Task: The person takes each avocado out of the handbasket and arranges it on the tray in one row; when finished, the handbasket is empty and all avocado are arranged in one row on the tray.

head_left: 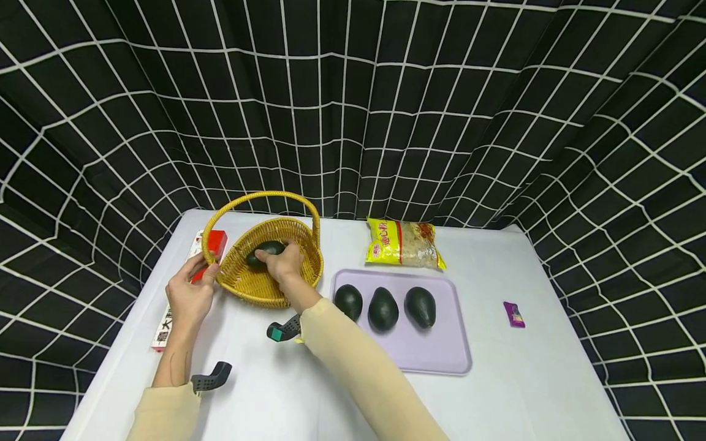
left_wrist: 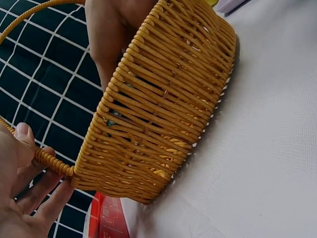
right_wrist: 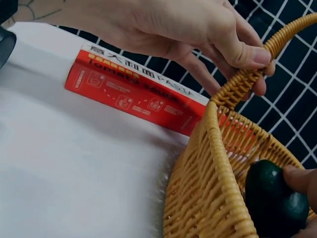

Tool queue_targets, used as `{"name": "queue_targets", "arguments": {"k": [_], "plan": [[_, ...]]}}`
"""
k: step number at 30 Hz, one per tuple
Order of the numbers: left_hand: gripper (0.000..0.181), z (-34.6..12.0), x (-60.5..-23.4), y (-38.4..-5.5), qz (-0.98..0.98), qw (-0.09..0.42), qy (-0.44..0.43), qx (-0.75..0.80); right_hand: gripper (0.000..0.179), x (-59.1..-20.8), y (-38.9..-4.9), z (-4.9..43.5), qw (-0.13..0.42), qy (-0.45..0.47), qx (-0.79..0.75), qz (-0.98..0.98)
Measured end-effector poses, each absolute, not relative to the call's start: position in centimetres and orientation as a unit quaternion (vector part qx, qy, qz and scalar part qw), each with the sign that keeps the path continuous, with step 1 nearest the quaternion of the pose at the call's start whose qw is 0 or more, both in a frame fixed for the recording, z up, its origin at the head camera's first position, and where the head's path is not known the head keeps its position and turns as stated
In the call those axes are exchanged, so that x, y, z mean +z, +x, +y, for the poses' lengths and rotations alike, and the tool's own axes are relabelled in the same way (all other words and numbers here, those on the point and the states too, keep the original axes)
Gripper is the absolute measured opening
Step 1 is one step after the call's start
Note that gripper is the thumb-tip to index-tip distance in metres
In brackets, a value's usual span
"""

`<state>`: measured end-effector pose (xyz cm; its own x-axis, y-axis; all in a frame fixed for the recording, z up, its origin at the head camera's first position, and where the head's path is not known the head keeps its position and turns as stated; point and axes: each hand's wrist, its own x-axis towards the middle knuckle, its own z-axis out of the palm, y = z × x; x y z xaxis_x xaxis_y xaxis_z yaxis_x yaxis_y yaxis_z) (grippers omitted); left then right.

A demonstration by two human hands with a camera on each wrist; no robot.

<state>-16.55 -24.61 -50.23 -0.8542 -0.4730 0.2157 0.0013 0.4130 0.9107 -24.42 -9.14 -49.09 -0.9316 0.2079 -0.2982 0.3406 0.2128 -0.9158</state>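
A yellow wicker basket (head_left: 265,297) with a tall arched handle stands at the left of the table. My left hand (head_left: 190,294) grips the foot of that handle on its left side; in the right wrist view the thumb and fingers close round the handle (right_wrist: 242,82). Reaching inside the basket, my right hand (head_left: 287,263) holds a dark green avocado (head_left: 270,248) between thumb and fingers. The avocado (right_wrist: 272,198) shows low inside the basket wall in the right wrist view. From the left wrist, the woven side (left_wrist: 158,99) hides most of it.
A lilac tray (head_left: 430,358) with three avocados (head_left: 383,309) lies right of the basket, partly under my right forearm. Behind it is a yellow pasta bag (head_left: 399,244). A red and white pasta box (right_wrist: 133,94) lies left of the basket. A small purple packet (head_left: 514,314) sits far right.
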Motion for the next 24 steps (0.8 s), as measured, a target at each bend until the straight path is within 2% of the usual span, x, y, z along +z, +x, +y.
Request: {"name": "queue_targets", "arguments": {"k": [8,24], "plan": [[0.038,-24.6,-50.1,-16.6,-0.806,0.232,0.143,-0.526,0.064,-48.9,-24.4,-7.7,0.033,0.202,-0.592,0.780],[0.037,-24.4,-50.1,-16.5,-0.801,0.235,0.142,-0.532,0.061,-48.1,-23.9,-5.4,0.046,0.178,-0.625,0.759]]}}
